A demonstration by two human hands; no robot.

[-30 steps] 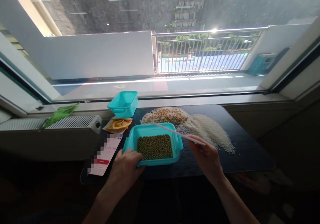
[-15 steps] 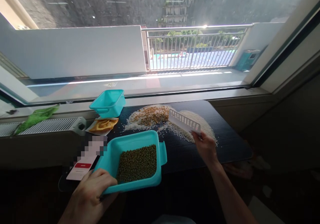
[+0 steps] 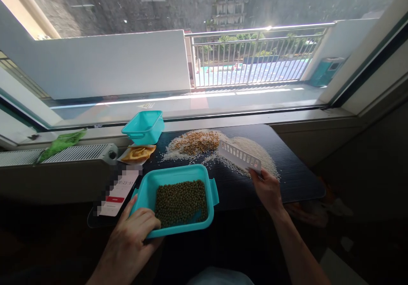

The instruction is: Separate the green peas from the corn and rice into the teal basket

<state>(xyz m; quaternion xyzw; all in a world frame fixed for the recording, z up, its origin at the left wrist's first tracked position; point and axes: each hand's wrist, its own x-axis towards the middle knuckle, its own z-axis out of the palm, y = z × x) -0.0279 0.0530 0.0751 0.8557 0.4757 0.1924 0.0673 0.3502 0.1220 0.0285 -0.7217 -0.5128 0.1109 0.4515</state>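
Observation:
My left hand (image 3: 135, 234) is closed on the near left corner of a teal plastic container (image 3: 211, 204), which lies at the table's near edge. Inside it is a layer of small round green peas (image 3: 181, 198), with a little of the teal bottom showing at the near right. In my right hand (image 3: 267, 191) is the near end of a white slotted plastic strip (image 3: 234, 159). The strip slants between a heap of yellow grains (image 3: 197, 142) mixed with white ones and a spread heap of white rice-like grains (image 3: 256, 151). Whether it touches the tabletop, I cannot tell.
A second teal container (image 3: 148, 137) stands at the table's far left by the window. In front of it lies a packet with an orange-yellow piece (image 3: 138, 153). A phone (image 3: 123, 187) rests at the left edge. A green bag (image 3: 63, 142) lies over the radiator (image 3: 92, 153).
The view has shifted slightly, so most things sit further right. The left thumb now lies up along the container's left side, and the peas have spread, baring some bottom. The right hand keeps its hold.

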